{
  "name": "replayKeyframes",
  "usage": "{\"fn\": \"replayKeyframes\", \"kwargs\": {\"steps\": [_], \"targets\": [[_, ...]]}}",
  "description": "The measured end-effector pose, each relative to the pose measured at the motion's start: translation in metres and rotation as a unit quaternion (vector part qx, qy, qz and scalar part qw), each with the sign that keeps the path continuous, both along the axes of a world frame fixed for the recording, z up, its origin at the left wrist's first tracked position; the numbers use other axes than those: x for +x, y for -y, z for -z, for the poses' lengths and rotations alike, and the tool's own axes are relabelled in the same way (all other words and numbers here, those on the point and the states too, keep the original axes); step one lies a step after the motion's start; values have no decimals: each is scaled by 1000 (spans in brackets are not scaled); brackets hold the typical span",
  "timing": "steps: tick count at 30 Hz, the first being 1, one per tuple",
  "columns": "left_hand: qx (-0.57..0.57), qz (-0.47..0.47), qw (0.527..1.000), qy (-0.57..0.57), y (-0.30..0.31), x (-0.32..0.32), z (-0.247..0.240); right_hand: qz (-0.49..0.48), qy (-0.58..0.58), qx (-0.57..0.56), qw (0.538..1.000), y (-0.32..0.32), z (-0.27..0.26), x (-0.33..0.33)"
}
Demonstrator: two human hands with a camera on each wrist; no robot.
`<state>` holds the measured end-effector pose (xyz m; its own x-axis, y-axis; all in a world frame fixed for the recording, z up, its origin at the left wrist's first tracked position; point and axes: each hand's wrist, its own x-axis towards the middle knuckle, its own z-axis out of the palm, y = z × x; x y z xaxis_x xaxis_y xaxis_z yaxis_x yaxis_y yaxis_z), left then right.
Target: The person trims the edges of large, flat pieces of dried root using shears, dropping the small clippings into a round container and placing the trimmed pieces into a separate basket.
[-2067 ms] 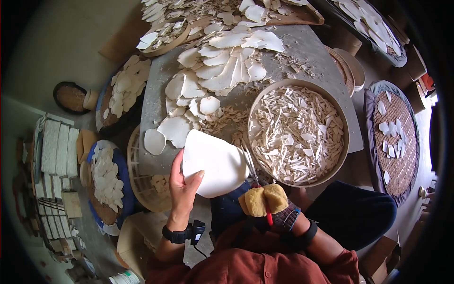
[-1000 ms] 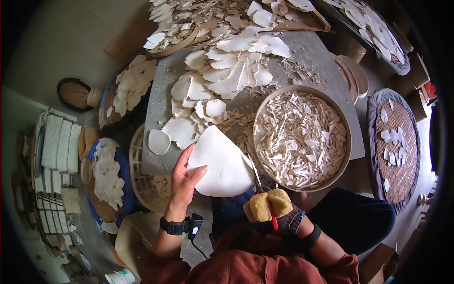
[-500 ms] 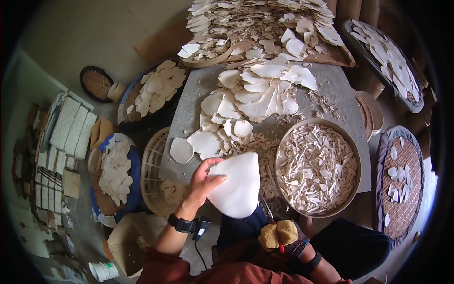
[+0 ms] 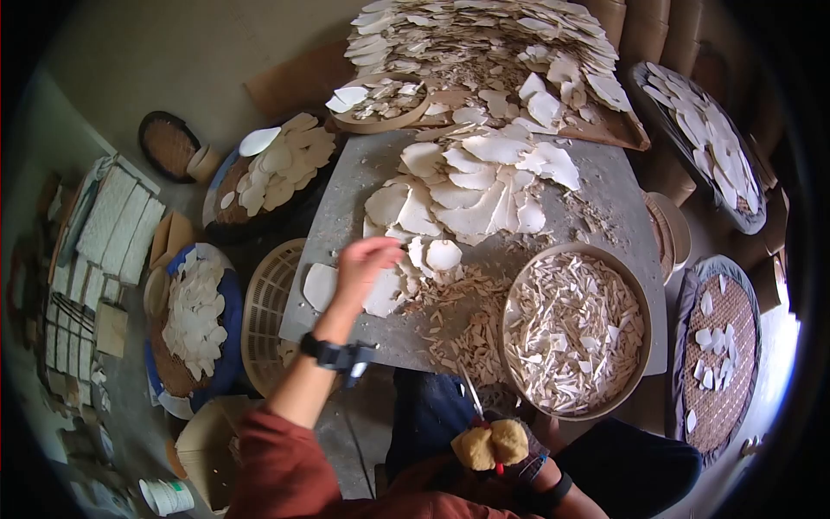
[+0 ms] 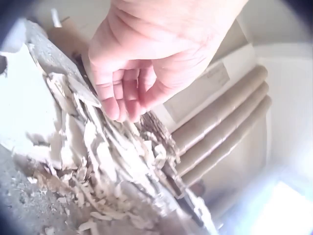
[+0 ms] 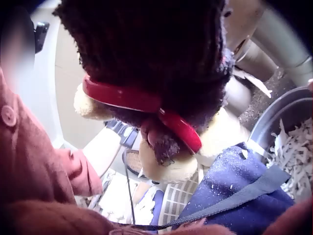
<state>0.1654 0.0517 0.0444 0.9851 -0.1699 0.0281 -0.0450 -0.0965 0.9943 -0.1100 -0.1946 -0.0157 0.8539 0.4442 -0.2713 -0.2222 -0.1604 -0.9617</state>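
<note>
My bare left hand (image 4: 359, 270) is over the near left end of a pile of thin white irregular sheets (image 4: 471, 195) on the table. Its fingers bend loosely toward the thumb with nothing between them, as the left wrist view shows. Low in the head view, my gloved right hand (image 4: 529, 443) grips scissors (image 4: 470, 391) whose blades point up toward the table edge. Yellow sponge (image 4: 491, 445) pads their red handles (image 6: 122, 95). A smooth white sheet (image 4: 258, 141) lies on top of the sheets on the dark-rimmed round tray at left.
A round sieve (image 4: 641, 381) full of narrow white offcuts sits at the table's front right. Loose scraps (image 4: 471, 333) lie beside it. A large stack of sheets (image 4: 484, 43) stands behind. Woven trays (image 4: 735, 372) flank the table, and a plastic basket (image 4: 268, 320) is at left.
My left hand has let go of the smooth white sheet, which now lies on the left tray, and is over the table pile. The scissors stay in my right hand, lower and away from the sheet.
</note>
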Motion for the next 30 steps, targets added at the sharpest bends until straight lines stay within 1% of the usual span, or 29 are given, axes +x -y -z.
{"fn": "replayKeyframes", "kwargs": {"steps": [1,2,3,4,5,6,7,8,9,10,11,12,13,14,15,16,17,18,19,20,21,22,23,24,25,26,28,29,30], "targets": [[22,23,999,11,14,13,36,16,-44,-1,999,-5,-7,6],[162,-12,986,27,33,18,50,26,-108,98,989,-10,-9,8],[298,-49,952,41,51,23,58,34,-171,195,965,-14,-8,9],[412,-59,904,98,64,23,63,51,-202,225,952,-15,-16,12],[518,-66,839,151,72,23,66,69,-232,254,936,-16,-23,15],[500,-58,852,143,76,21,59,88,-261,283,919,-17,-31,18],[482,-48,864,134,80,18,52,185,-492,403,749,-18,-19,16],[479,-53,856,188,79,18,54,160,-378,331,850,-15,-22,17],[434,-53,875,208,77,17,57,132,-255,249,925,-13,-31,17],[386,-49,893,227,73,16,59,74,-107,137,982,-6,-17,15],[336,-42,909,244,70,13,62,43,45,8,998,2,-3,12],[319,-46,934,154,69,0,47,46,62,-9,997,6,-11,13],[297,-57,938,171,59,-1,63,50,78,-26,995,10,-19,13],[193,-42,969,149,46,-9,71,74,142,-5,987,17,29,-3],[189,-84,970,124,44,-18,65,66,168,-23,983,17,36,-7],[177,-69,982,19,36,-21,60,72,149,-8,986,17,33,-6],[83,-72,994,25,36,-27,56,78,131,8,988,16,30,-5],[46,-60,997,16,33,-32,53,83,56,68,993,10,39,-11],[9,-49,999,8,30,-37,50,50,158,3,986,15,43,-13],[30,-24,997,65,26,-42,49,53,147,11,988,15,45,-14],[61,-50,994,77,29,-53,41,57,135,19,989,12,42,-14],[98,-46,993,53,27,-63,35,24,164,-5,986,16,34,-10],[133,-41,990,29,27,-73,28,54,85,87,991,11,41,-12],[89,-41,995,19,35,-84,21,91,8,179,980,5,49,-13],[46,-39,998,6,47,-98,10,108,-31,222,969,3,49,-13],[3,-35,999,-11,59,-112,1,115,-46,231,965,-1,43,-11],[-37,35,993,-102,74,-138,-7,131,-50,226,964,-6,37,-5],[-49,67,986,-144,79,-149,-5,135,-42,265,954,-9,39,-3],[-45,86,984,-150,83,-158,3,138,-15,309,941,-11,41,-4]]}}
